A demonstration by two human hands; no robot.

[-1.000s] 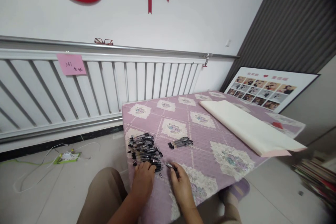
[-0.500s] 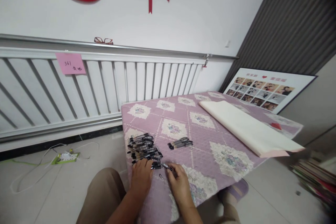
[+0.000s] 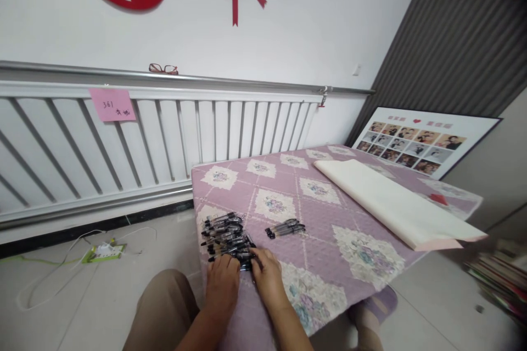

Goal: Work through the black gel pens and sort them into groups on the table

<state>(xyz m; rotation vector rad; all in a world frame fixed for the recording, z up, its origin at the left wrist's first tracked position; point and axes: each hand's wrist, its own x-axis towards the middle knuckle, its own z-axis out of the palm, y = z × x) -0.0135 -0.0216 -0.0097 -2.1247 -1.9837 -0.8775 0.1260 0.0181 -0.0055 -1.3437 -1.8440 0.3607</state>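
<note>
A heap of several black-capped pens (image 3: 224,232) lies near the left front corner of the purple quilted table (image 3: 325,214). My left hand (image 3: 222,284) rests at the near edge of the heap, fingers curled down onto the pens. Right beside it, my right hand (image 3: 267,275) has its fingertips pinched on a pen at the heap's near right edge. The two hands almost touch. A smaller bundle of pens (image 3: 285,227) lies apart, further right on the cloth.
A long cream roll of paper (image 3: 391,205) lies diagonally across the table's right half. A white radiator (image 3: 156,137) with a pink note (image 3: 112,104) and glasses (image 3: 163,68) stands behind. A photo board (image 3: 415,140) leans at the right; cables lie on the floor (image 3: 61,285).
My right hand has moved left from the table's front toward the heap, carrying its pen, and now sits against the left hand. The small loose piece between the hands is now covered.
</note>
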